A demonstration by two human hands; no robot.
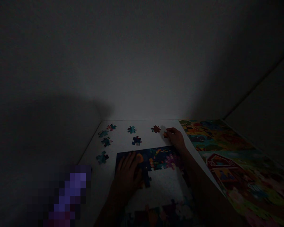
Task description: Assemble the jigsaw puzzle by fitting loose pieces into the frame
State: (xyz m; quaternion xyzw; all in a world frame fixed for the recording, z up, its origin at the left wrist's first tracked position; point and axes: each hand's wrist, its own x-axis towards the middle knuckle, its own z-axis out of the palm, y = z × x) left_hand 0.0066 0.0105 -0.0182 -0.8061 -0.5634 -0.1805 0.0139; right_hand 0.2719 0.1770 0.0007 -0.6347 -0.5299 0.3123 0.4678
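Observation:
A partly assembled jigsaw puzzle [156, 154] with a dark blue border lies on the white table [123, 143], its middle showing bare white surface. My left hand [127, 173] rests flat on the puzzle's upper left corner, fingers stretched out. Beyond the puzzle's upper right edge, my right hand [176, 138] pinches an orange and dark puzzle piece [165, 134] at the tabletop. Just left of that piece lies a reddish-brown puzzle piece [156, 129]. A dark blue puzzle piece [136, 140] sits above the puzzle's top edge. The light is very dim.
Loose teal pieces lie at the left, among them one puzzle piece [102, 157] near the table edge. A teal puzzle piece [132, 129] is farther back. Colourful picture sheets, one with a red barn [220, 160], cover the right side. A wall [142, 78] stands behind.

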